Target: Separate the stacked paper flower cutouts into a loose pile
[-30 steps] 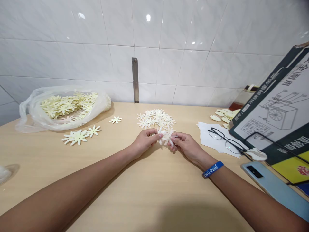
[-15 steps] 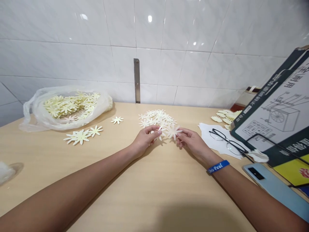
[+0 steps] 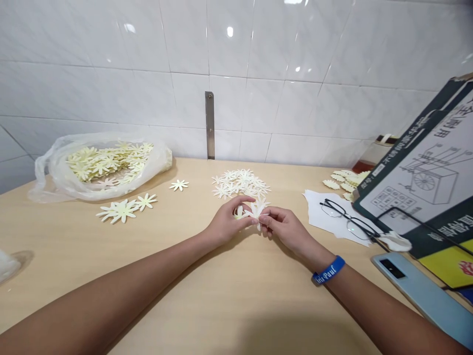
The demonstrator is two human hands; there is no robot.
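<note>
White and many-petalled, a flower cutout is pinched by the right fingers, left fingers curved around, their grip unclear.

Cream-white flower cutouts, white-lettered blue wristband

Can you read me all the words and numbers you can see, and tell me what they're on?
"ris Paul": on the blue wristband; its start curves out of sight.
"耐用": on the big box, upper part.
Other Chinese writing on the box's edge and lower part: too blurred or cut off to read surely.
Little grid and labels around the box's cart drawing: too small to read.
</note>
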